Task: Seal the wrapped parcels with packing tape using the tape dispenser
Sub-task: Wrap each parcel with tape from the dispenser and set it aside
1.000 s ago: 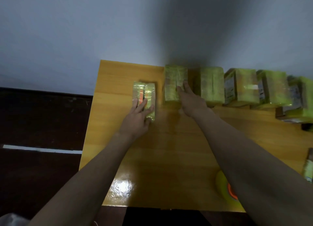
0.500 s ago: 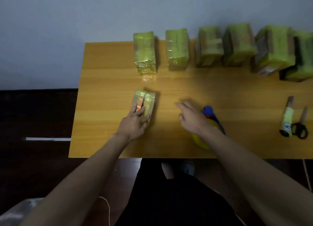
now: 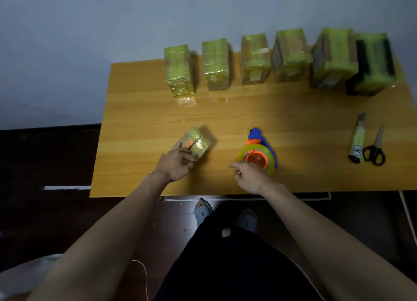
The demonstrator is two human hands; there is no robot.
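Left hand (image 3: 174,165) rests on the near end of the small parcel (image 3: 194,143), fingers laid over it and thumb at its side; whether it truly grips is not clear. The parcel lies turned at an angle on the table (image 3: 140,129), left of centre. Risk: glossy film on a polished wooden top looks slippery, so the parcel may skid or twist when tape is pulled across it, leaving a crooked or wrinkled seal.

Right hand (image 3: 249,175) sits at the near edge of the tape dispenser (image 3: 257,157), fingers loosely curled, forefinger extended; nothing visibly held. Risk: a poor grasp on the round roll, not the blue handle, could tip it.

Dispenser: yellowish roll, orange hub, blue handle. Six taped parcels (image 3: 179,71) stand in a row along the far edge, boxy, film-shiny, well apart from the hands. Knife (image 3: 358,138) and scissors (image 3: 375,148) lie far right.
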